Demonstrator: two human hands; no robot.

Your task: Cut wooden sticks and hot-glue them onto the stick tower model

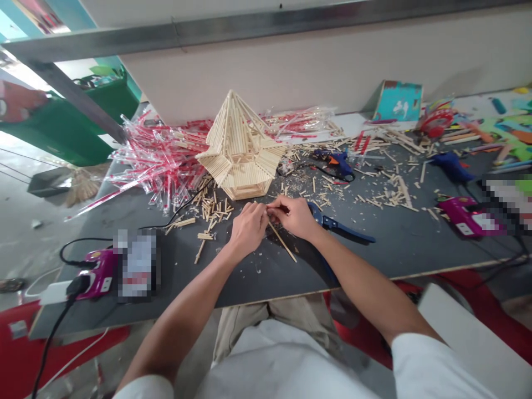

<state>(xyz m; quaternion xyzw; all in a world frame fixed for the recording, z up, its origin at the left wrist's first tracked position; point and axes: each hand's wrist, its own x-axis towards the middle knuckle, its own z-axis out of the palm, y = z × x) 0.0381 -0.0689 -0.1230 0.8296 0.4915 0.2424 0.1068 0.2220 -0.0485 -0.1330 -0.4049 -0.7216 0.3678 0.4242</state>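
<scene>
My left hand and my right hand meet over the front of the table, fingertips pinched together. A thin wooden stick slants out from between them toward the table's near edge; its upper end is covered by the fingers. Just behind my hands stands a lantern-like model built of wooden sticks, with a pointed top and flared sides. Beside my right wrist lies a dark blue hand tool, perhaps a cutter, partly hidden by my forearm. Short stick pieces are scattered left of my hands.
A heap of red-and-clear plastic wrappers lies at the back left. Blue glue guns rest among scraps on the right. Purple power strips with cables sit at both sides. A metal rail runs across the back, above the table.
</scene>
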